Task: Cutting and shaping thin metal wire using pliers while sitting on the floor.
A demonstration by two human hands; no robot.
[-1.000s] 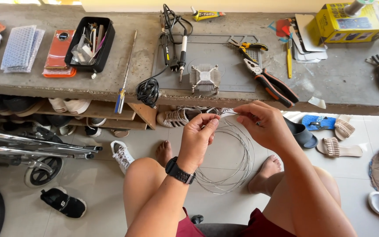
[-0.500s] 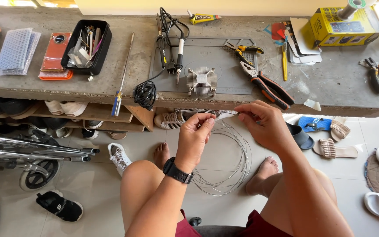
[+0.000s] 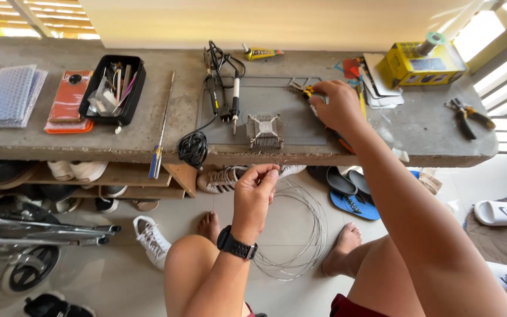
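Left hand [image 3: 254, 191] pinched on coiled steel wire [image 3: 300, 235] hanging below the concrete bench [image 3: 418, 126] — thin, light, springy, likely best gripped at the bundled strands. Right hand [image 3: 337, 105] closed over yellow-handled pliers [image 3: 305, 91] on the bench.

The left hand [image 3: 255, 191] pinches a coil of thin wire [image 3: 294, 235] below the tabletop's [image 3: 418, 126] front edge. The right hand [image 3: 337, 105] grips yellow-handled pliers [image 3: 307, 93] on the grey mat [image 3: 277, 105] beside a metal heatsink [image 3: 264, 129].
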